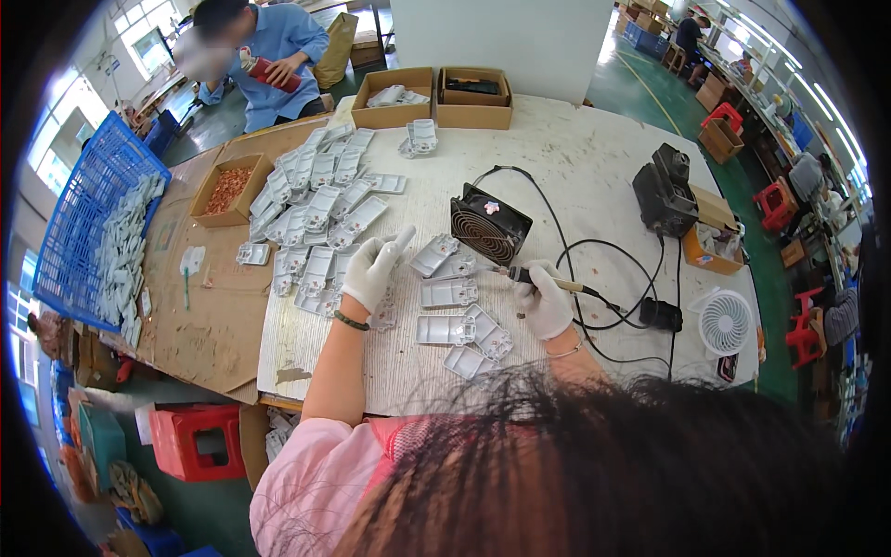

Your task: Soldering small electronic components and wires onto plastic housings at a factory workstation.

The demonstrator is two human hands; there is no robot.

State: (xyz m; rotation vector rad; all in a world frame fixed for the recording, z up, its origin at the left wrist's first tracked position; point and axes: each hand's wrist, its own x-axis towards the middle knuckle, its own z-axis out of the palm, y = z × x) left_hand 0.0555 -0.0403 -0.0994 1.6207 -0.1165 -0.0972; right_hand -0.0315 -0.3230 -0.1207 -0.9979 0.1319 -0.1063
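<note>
**Two-handed work at a white-topped bench point(594, 148)**

My left hand in a white knit glove point(369, 271), centre of the frame, pinches a slim, pale grey plastic piece point(406, 237) upright, probably to leave its far end exposed. My right hand in a matching white glove point(543, 306), right of centre, grips a pen-shaped iron with a tan handle and black collar point(566, 285), its tip aimed left, a hold that seems meant for fine control. Between them, pale grey compartmented plastic casings point(447, 294) lie in a loose column, presumably for easy reach; a larger heap of like casings point(320, 204) fills the upper left of centre. Just above the tip stands a black square fan with a spiral guard point(487, 227), likely placed there to draw off fumes. The looping black cable point(594, 243) lies to the right, perhaps to spare the casings.

Obscured: my glove covers most of the pinched piece, so I cannot tell whether it is a whole casing. Whether the tip touches the nearest casing is too small to judge. My dark hair point(650, 464) hides the lower right; the blue plastic lattice crate point(79, 200) at far left is bent by the lens.
</note>
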